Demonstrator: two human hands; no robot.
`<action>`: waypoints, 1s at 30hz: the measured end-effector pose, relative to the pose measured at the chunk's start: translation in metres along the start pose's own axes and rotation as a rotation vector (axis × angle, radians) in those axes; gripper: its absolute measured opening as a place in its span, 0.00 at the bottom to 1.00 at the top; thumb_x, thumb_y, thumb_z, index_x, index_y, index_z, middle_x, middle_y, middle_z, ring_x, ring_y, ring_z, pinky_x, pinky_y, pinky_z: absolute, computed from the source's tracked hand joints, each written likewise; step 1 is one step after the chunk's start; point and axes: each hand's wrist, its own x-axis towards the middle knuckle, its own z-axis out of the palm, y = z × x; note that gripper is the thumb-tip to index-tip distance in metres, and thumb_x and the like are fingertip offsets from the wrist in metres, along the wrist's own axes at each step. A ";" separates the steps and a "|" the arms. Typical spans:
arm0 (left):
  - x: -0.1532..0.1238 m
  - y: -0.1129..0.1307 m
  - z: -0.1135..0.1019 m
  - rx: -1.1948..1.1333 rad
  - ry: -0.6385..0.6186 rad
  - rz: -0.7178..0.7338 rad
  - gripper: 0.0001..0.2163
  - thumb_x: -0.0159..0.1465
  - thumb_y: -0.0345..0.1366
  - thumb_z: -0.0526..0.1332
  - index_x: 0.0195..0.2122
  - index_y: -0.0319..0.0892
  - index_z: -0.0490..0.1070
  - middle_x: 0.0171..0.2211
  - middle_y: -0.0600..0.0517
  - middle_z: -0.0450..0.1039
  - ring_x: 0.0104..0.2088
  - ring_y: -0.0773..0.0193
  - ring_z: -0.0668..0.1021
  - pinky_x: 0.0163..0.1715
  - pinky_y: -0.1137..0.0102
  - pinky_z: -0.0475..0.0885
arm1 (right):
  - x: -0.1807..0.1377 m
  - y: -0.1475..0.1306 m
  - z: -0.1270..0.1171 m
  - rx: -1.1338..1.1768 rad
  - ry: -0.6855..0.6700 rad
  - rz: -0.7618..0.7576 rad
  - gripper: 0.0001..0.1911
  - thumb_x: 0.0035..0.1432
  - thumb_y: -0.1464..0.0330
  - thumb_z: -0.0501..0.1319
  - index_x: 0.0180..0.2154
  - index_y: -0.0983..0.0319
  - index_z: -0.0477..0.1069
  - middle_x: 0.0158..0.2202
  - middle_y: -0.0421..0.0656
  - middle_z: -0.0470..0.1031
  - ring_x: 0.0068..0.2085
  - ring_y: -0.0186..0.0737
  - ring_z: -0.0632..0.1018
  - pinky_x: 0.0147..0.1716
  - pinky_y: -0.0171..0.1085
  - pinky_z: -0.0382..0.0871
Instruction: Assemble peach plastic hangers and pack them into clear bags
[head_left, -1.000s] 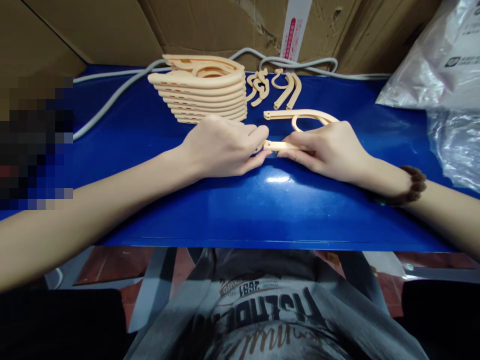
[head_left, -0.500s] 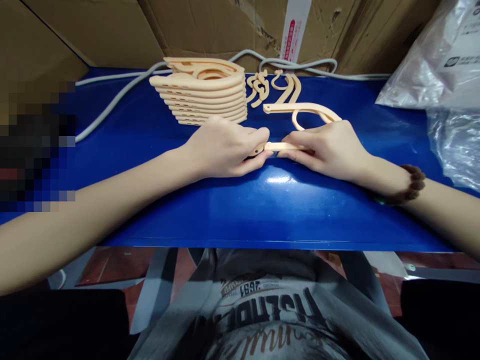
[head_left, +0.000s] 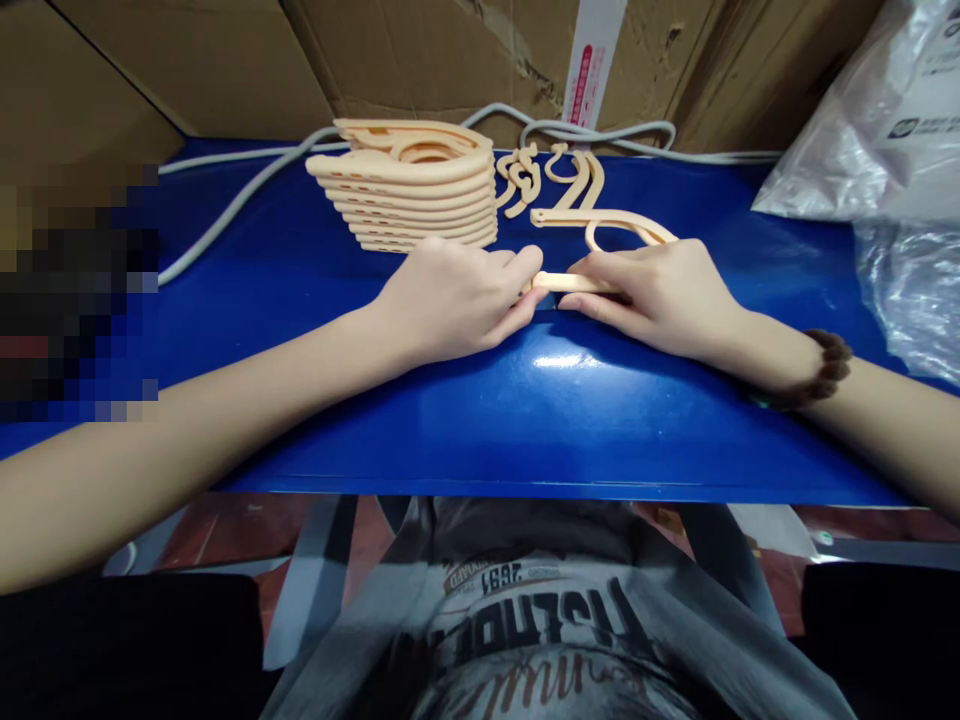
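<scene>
My left hand (head_left: pixel 469 300) is closed in a pinch at the left end of a beige plastic hanger arm (head_left: pixel 577 284). Around the right part of that same piece, my right hand (head_left: pixel 660 295) has its thumb and fingers closed. Fingers cover both ends, so the joint at the left tip is mostly hidden. Another beige hanger part (head_left: pixel 577 216), with a curved loop below it, lies just behind my right hand. Behind my left hand rises a neat stack of beige hanger pieces (head_left: pixel 416 190).
Small beige hooks (head_left: pixel 521 175) and curved strips (head_left: pixel 585 180) lie beside the stack on the blue table (head_left: pixel 480 430). A grey cable (head_left: pixel 247 215) runs along the back, before cardboard (head_left: pixel 450 60). Clear plastic bags (head_left: pixel 862 130) sit at the right.
The pinched end of the hanger arm has risen slightly, and my left fingers now cover the holed end seen before. My right hand has barely moved.
</scene>
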 end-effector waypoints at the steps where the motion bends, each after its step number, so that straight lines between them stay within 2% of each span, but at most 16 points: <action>1: 0.000 0.000 0.000 -0.005 -0.006 -0.004 0.19 0.78 0.42 0.48 0.48 0.39 0.78 0.34 0.42 0.83 0.31 0.51 0.83 0.27 0.65 0.61 | 0.000 -0.001 0.000 -0.002 0.011 0.008 0.37 0.79 0.41 0.44 0.49 0.60 0.81 0.33 0.47 0.82 0.34 0.46 0.79 0.34 0.42 0.59; 4: 0.000 0.000 -0.001 0.001 -0.033 -0.019 0.21 0.79 0.42 0.47 0.49 0.38 0.78 0.34 0.41 0.83 0.31 0.51 0.83 0.28 0.65 0.63 | -0.001 -0.004 -0.002 0.002 0.072 0.033 0.32 0.80 0.46 0.46 0.52 0.59 0.81 0.35 0.46 0.83 0.37 0.48 0.82 0.36 0.43 0.64; 9: 0.001 0.000 0.000 0.028 -0.029 -0.050 0.22 0.80 0.42 0.46 0.50 0.37 0.79 0.34 0.41 0.84 0.30 0.51 0.83 0.29 0.64 0.64 | 0.001 -0.006 -0.003 0.040 0.119 0.025 0.27 0.80 0.50 0.49 0.50 0.58 0.81 0.47 0.50 0.85 0.51 0.54 0.82 0.46 0.47 0.71; 14: -0.001 0.000 0.004 0.027 0.009 -0.061 0.21 0.79 0.42 0.47 0.49 0.38 0.79 0.32 0.42 0.83 0.28 0.52 0.82 0.30 0.64 0.66 | 0.003 -0.003 -0.004 0.030 0.125 0.027 0.25 0.79 0.51 0.51 0.49 0.58 0.81 0.47 0.51 0.83 0.50 0.56 0.80 0.48 0.51 0.72; 19: -0.002 0.000 0.008 0.029 0.054 -0.074 0.20 0.80 0.42 0.49 0.49 0.39 0.79 0.30 0.44 0.82 0.26 0.55 0.81 0.28 0.67 0.62 | 0.004 -0.004 -0.007 0.014 0.241 0.096 0.24 0.78 0.50 0.51 0.46 0.55 0.81 0.50 0.53 0.82 0.53 0.58 0.78 0.54 0.56 0.73; 23: -0.002 0.000 0.009 0.010 0.062 -0.070 0.19 0.80 0.43 0.49 0.48 0.39 0.78 0.31 0.44 0.82 0.27 0.55 0.81 0.29 0.66 0.64 | 0.005 0.000 -0.006 0.039 0.298 0.162 0.22 0.78 0.51 0.52 0.42 0.53 0.80 0.54 0.52 0.81 0.57 0.59 0.77 0.59 0.58 0.71; 27: -0.003 0.001 0.008 -0.007 0.053 -0.058 0.20 0.80 0.43 0.48 0.47 0.39 0.78 0.31 0.44 0.82 0.28 0.55 0.81 0.31 0.65 0.67 | 0.006 0.010 0.000 0.104 0.278 0.208 0.21 0.77 0.51 0.54 0.40 0.53 0.80 0.56 0.51 0.81 0.57 0.60 0.77 0.59 0.59 0.70; 30: -0.003 0.002 0.006 -0.014 0.036 -0.052 0.21 0.80 0.44 0.47 0.48 0.39 0.78 0.31 0.43 0.82 0.27 0.55 0.81 0.30 0.65 0.65 | 0.007 0.016 0.004 0.143 0.225 0.250 0.23 0.77 0.50 0.54 0.39 0.53 0.82 0.53 0.51 0.83 0.55 0.58 0.79 0.57 0.58 0.71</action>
